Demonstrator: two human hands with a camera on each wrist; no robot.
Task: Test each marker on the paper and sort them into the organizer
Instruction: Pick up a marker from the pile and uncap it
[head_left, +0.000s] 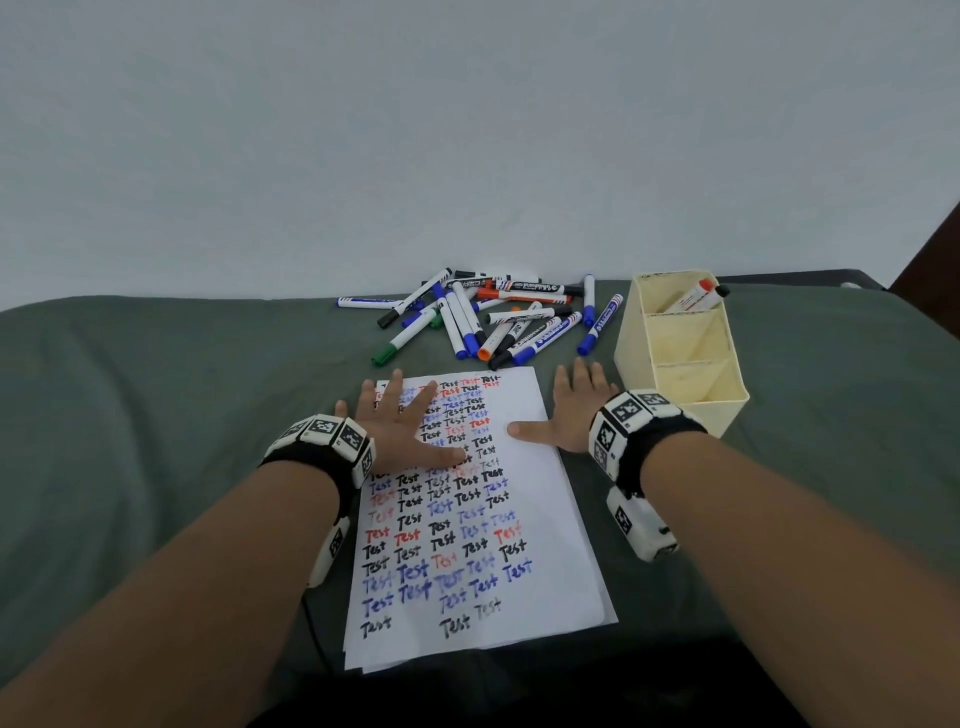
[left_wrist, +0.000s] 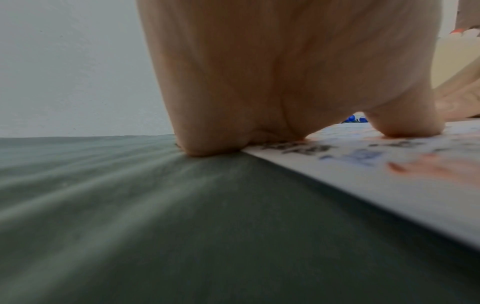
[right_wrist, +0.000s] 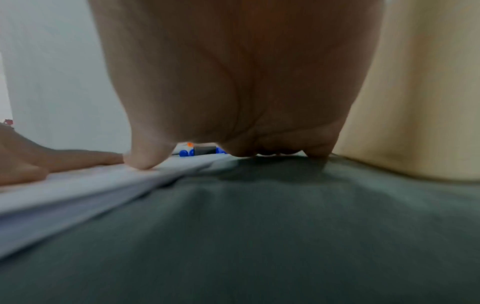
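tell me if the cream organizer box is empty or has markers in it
Not empty: the cream plastic three-compartment organizer holds one white marker with a red end, leaning in its far compartment. The middle and near compartments look empty.

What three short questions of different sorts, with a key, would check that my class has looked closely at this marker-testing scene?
1. True or false: the left hand grips a marker.
2. Which compartment of the organizer holds markers? A. nearest B. middle C. farthest
3. Fill in: the word written all over the paper is ____.

Key
1. False: both the left hand and the right hand lie flat, fingers spread, at the far end of the paper.
2. C: markers lean there; the other two look empty.
3. Test

The pile of markers lies beyond the paper.
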